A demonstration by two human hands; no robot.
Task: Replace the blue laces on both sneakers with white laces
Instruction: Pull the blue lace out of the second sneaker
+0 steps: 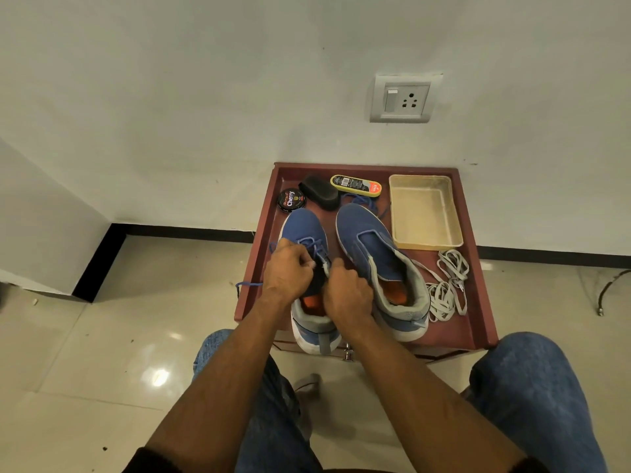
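Two blue sneakers sit mid-frame on a red tray (478, 268). Left hand (288, 271) pinches the blue lace (316, 245) on the left sneaker (304, 230); right hand (346, 291) grips its tongue. White laces (447, 285) lie beside the unlaced right sneaker (368, 240).

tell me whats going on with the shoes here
A person is unlacing the left blue sneaker on a reddish tray-like tabletop. The left hand pinches the blue lace, and the right hand grips the shoe near its tongue. The right sneaker already has no lace; a loose blue lace lies beyond its toe. The white laces wait in a heap to the right, unused.
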